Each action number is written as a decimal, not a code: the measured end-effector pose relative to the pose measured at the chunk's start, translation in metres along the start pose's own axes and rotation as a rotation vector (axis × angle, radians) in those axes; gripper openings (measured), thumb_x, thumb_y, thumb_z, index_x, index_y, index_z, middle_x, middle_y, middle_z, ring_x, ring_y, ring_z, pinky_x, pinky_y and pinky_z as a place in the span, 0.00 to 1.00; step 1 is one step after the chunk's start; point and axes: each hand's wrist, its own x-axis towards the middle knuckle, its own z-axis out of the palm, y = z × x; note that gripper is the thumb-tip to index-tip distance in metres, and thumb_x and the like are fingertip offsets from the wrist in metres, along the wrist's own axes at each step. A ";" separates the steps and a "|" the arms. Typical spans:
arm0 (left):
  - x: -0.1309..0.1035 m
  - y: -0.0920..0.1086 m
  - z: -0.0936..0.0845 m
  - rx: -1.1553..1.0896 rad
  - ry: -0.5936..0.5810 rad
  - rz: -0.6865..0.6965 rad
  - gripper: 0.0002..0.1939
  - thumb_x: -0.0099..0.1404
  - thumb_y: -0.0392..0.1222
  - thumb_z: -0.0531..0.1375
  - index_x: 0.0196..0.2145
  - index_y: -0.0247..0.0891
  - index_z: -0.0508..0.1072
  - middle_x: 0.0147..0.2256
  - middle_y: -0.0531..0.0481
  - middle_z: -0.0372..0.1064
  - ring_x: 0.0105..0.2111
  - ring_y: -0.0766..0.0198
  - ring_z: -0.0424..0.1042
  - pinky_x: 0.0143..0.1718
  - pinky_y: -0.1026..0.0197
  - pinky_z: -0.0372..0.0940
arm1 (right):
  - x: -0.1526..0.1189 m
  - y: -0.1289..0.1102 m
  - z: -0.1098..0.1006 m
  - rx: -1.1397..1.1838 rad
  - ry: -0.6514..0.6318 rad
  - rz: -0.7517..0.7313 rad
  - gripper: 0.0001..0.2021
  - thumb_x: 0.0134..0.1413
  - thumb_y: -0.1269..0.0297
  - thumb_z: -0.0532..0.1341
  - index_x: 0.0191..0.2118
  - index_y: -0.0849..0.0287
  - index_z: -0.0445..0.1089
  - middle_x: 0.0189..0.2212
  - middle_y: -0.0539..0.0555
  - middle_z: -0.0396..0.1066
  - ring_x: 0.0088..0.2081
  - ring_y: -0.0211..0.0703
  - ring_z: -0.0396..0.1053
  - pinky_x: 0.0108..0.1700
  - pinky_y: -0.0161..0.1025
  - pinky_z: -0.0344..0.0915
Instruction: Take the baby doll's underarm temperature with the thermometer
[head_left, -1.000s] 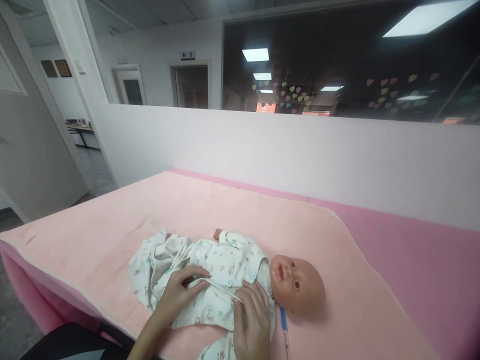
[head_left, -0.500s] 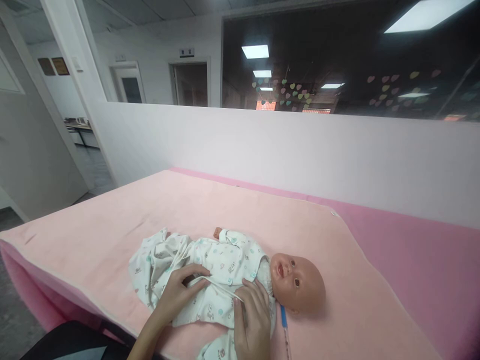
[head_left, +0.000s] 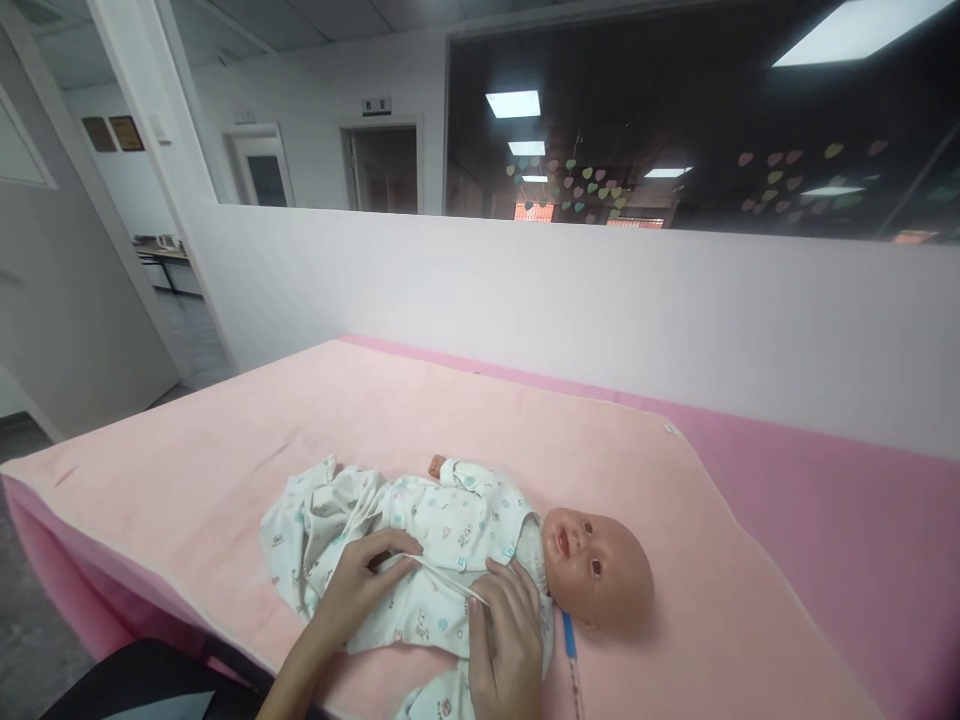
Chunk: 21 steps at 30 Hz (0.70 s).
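A baby doll lies on its back, head to the right, dressed in a white printed baby gown. Across its front run thin white tie strings. My left hand is at the doll's waist, thumb and fingers pinched on the strings' left end. Over the chest, near the neck, my right hand is closed on the strings' right end, its fingertips bent down onto the cloth. The doll's far hand pokes out of its sleeve; its near hand is hidden.
A pink blanket covers the table, with a darker pink cover beneath. A thin blue-and-white stick-like item lies beside the doll's neck. Behind stands a white half wall with glass above. To the left is a grey door.
Almost nothing differs. The view has shifted very slightly, while both hands stay on the strings in the same places and the doll lies still.
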 end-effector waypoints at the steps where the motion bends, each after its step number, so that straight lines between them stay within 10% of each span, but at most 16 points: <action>1: 0.000 0.000 0.000 -0.001 0.009 -0.005 0.09 0.58 0.45 0.59 0.33 0.39 0.76 0.36 0.46 0.74 0.39 0.57 0.71 0.40 0.60 0.66 | 0.000 0.000 0.001 0.001 -0.004 0.000 0.07 0.57 0.70 0.50 0.34 0.56 0.65 0.31 0.52 0.71 0.42 0.46 0.69 0.51 0.49 0.59; 8: -0.004 0.013 -0.005 0.057 -0.035 0.036 0.09 0.61 0.46 0.57 0.28 0.37 0.67 0.37 0.45 0.70 0.38 0.59 0.69 0.36 0.62 0.64 | -0.003 -0.004 -0.007 -0.096 -0.008 -0.016 0.08 0.56 0.71 0.51 0.36 0.57 0.66 0.35 0.54 0.71 0.42 0.45 0.68 0.51 0.49 0.61; 21: 0.005 0.057 -0.034 0.453 -0.163 0.172 0.16 0.65 0.50 0.49 0.42 0.41 0.71 0.43 0.45 0.69 0.44 0.54 0.66 0.45 0.55 0.61 | -0.084 0.014 -0.092 -0.571 -0.025 0.115 0.10 0.56 0.61 0.54 0.34 0.60 0.69 0.37 0.60 0.72 0.40 0.51 0.67 0.41 0.47 0.60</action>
